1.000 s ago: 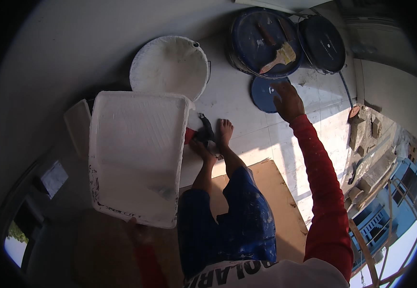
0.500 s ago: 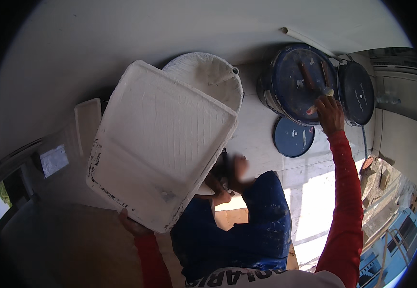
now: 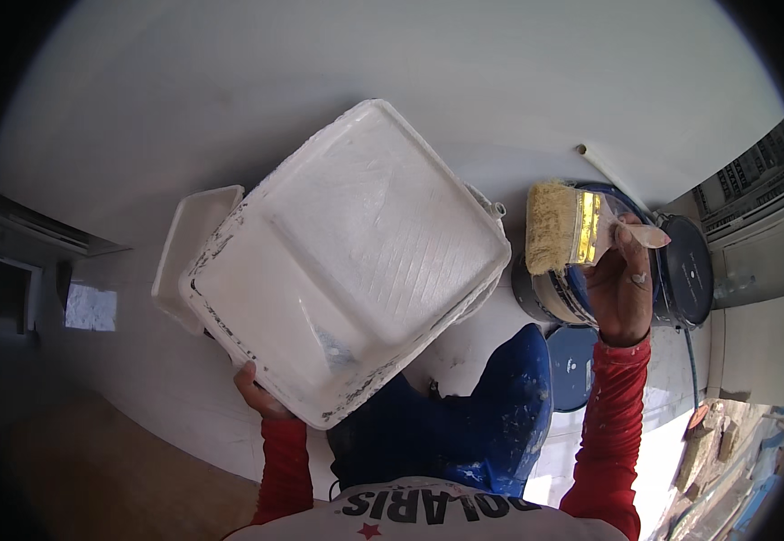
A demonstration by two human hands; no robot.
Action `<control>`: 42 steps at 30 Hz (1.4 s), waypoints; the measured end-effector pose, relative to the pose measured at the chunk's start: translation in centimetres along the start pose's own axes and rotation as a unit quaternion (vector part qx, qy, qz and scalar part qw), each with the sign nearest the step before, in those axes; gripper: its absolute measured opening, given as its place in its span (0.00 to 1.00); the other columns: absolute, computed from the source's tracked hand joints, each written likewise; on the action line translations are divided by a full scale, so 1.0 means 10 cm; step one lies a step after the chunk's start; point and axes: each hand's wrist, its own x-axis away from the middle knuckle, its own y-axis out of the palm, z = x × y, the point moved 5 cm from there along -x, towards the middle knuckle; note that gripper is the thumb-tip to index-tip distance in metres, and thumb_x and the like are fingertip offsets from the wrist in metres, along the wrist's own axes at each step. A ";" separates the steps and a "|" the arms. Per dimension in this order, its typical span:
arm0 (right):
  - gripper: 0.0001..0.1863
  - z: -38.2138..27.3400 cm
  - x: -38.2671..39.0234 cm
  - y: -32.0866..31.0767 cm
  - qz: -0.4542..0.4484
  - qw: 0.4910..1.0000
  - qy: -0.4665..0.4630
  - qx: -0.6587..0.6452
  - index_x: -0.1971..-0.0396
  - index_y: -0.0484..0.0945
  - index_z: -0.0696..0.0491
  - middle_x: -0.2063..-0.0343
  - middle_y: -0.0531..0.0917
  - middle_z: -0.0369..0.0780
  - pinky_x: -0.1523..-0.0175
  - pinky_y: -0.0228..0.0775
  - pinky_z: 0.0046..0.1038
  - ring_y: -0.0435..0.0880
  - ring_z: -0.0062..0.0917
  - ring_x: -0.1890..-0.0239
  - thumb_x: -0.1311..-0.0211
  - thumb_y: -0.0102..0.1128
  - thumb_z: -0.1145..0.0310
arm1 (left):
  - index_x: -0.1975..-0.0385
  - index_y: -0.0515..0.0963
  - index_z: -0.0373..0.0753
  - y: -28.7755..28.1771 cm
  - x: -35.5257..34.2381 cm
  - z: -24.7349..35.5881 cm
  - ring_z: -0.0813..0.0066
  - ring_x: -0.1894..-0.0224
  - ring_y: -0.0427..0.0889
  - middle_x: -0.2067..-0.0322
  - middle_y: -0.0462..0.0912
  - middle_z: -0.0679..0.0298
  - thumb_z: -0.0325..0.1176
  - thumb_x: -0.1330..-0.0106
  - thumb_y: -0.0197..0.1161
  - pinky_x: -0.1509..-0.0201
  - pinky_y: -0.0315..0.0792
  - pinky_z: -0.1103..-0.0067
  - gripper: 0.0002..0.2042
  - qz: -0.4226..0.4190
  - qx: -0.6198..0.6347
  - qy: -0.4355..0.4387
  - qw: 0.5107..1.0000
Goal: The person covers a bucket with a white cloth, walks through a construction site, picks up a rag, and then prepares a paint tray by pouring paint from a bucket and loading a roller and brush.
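A large white paint tray (image 3: 356, 261) with a ribbed slope and a thin white coating slants in front of me. My left hand (image 3: 261, 395) grips its near left edge, fingers closed round the rim. In my right hand (image 3: 625, 287) is a wide paintbrush (image 3: 551, 230) with pale bristles, a yellow-marked band and a whitish handle. Its bristles point left toward the tray, apart from it. Behind and below that hand stands a large blue-lidded bucket (image 3: 550, 293), mostly hidden by the hand and brush.
A smaller white tray (image 3: 195, 225) lies left of the large one. Partly behind the large tray shows a white-coated bucket's rim (image 3: 491, 293). To the right are a dark-lidded bucket (image 3: 688, 270), a blue lid (image 3: 574, 365) on the floor and a pipe (image 3: 613, 176). A pale wall (image 3: 464, 81) rises ahead.
My right hand has lifted the paintbrush off the blue bucket lid and nearer to me. The large tray has shifted up and to the right in view, still held by my left hand.
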 end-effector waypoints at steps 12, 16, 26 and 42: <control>0.15 0.35 0.17 0.68 0.002 1.000 -0.005 -0.013 0.52 0.70 0.58 0.64 0.78 0.40 0.63 0.80 0.25 0.83 0.25 0.65 0.37 0.57 0.76 | 0.42 0.65 0.32 0.10 -0.12 0.03 0.62 0.45 0.72 0.48 0.71 0.53 0.44 0.43 0.47 0.41 0.67 0.70 0.30 -0.070 0.111 -0.089 0.987; 0.13 0.24 0.08 0.85 -0.004 0.992 -0.096 0.083 0.53 0.70 0.59 0.64 0.78 0.39 0.59 0.78 0.24 0.82 0.23 0.63 0.37 0.56 0.77 | 0.42 0.64 0.31 0.10 -0.17 -0.03 0.62 0.44 0.71 0.47 0.71 0.53 0.42 0.44 0.47 0.40 0.65 0.71 0.30 -0.092 0.122 -0.048 0.987; 0.12 0.31 -0.09 0.83 -0.088 0.985 0.061 -0.136 0.57 0.76 0.55 0.57 0.83 0.39 0.60 0.77 0.27 0.82 0.26 0.59 0.32 0.48 0.65 | 0.42 0.64 0.31 0.14 -0.16 -0.09 0.62 0.43 0.69 0.46 0.70 0.53 0.39 0.45 0.47 0.38 0.62 0.71 0.29 -0.116 0.119 0.032 0.986; 0.17 0.06 0.87 -0.77 0.227 0.761 -0.169 0.584 0.62 0.78 0.61 0.77 0.83 0.47 0.64 0.73 0.33 0.85 0.34 0.69 0.41 0.60 0.60 | 0.42 0.65 0.33 -0.12 -0.23 0.04 0.59 0.43 0.70 0.44 0.67 0.49 0.46 0.44 0.50 0.42 0.69 0.66 0.31 -0.029 0.081 -0.065 0.994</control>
